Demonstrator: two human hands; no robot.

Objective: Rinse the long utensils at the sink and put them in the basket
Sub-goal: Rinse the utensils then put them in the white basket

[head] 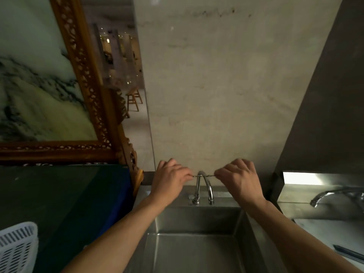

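Above the tap (202, 186), level with the top of its arch: one thin rod-like utensil (203, 175) held crosswise, each end pinched between thumb and fingertips. Left hand (170, 179) just left of the tap, right hand (239, 180) just right of it; remaining fingers curled loosely, not spread. Only the short middle span of the utensil visible between the two hands, crossing in front of the tap's arch.

Handling, judged: very slender, so probably light; held straight between two pinches, so probably stiff metal. Likely slippery once wet. Best gripped near both ends as here, leaving the middle free for the water; a single-end pinch would let it swing.

Sink (197, 251) directly below the tap, basin looking dry and bare. No water stream made out at the spout. White slotted basket (17, 247) well to the left of the tap and nearer the camera, only one corner in frame.

Hard to tell: both ends of the utensil hidden inside the fingers, so full length and tip shape unknown; skewer or chopstick not decidable. Basket contents out of frame. Dark long utensils (348, 253) lying on the counter to the right of the tap, near the bottom edge, cut off; number unclear. Second tap (334, 196) further right, partly cropped.
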